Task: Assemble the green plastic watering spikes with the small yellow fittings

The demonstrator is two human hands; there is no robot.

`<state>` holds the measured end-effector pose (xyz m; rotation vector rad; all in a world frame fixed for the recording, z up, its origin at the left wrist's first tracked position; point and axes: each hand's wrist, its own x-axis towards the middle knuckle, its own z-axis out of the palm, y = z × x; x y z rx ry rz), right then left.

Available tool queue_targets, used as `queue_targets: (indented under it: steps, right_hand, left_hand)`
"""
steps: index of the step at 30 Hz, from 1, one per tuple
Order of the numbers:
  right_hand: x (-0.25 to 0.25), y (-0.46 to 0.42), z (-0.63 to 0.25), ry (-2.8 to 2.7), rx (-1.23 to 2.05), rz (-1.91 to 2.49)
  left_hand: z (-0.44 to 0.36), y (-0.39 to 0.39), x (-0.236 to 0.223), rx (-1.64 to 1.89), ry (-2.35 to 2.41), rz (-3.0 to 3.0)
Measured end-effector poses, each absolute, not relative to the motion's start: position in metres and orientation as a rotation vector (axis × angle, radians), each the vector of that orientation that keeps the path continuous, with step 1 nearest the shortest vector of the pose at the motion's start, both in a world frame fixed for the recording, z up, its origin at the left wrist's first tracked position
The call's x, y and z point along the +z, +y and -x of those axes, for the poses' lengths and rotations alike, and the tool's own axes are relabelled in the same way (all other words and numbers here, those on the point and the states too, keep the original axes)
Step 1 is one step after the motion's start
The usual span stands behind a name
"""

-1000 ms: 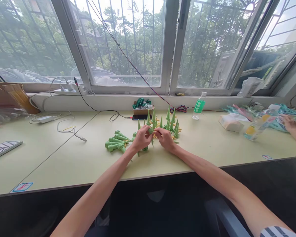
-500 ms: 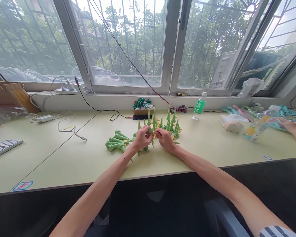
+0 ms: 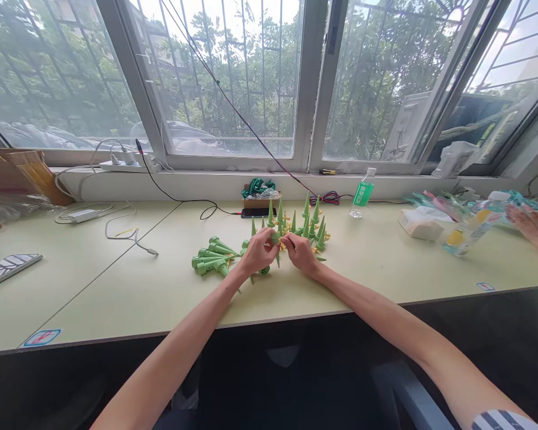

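Observation:
My left hand (image 3: 256, 252) is closed around a green plastic watering spike (image 3: 275, 237), its tip pointing down between the hands. Against the side of this spike, my right hand (image 3: 301, 252) pinches a small yellow valve piece (image 3: 283, 238), mostly covered by the fingers. Beyond both hands, several green spikes (image 3: 316, 210) stand point up with yellow valves on their sides. To the left of my left hand lies a pile of green spikes (image 3: 206, 258) on their sides, a bit of yellow showing among them.
Behind the spikes are a black phone (image 3: 255, 212) and a small box (image 3: 250, 203) with green material. A green-labelled bottle (image 3: 363, 192) stands right of them. Farther right are a tissue pack (image 3: 421, 224), a tilted bottle (image 3: 464, 236) and another person's hand (image 3: 535, 226). Cables (image 3: 137, 239) lie left.
My hands stay almost in place on the spike, with only a slight shift of the right fingers. At the far right, the other person's hand has turned and spread.

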<state>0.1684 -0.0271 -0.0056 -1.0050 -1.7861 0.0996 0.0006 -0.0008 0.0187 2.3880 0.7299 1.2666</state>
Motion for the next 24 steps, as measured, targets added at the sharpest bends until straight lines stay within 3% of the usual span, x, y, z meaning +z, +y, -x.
queue_targets:
  steps: [24]
  right_hand:
    - [-0.0035,-0.0284,-0.1664,-1.755,0.085,1.075]
  left_hand:
    - [-0.0021,-0.0067,0.0232,1.274,0.605,-2.374]
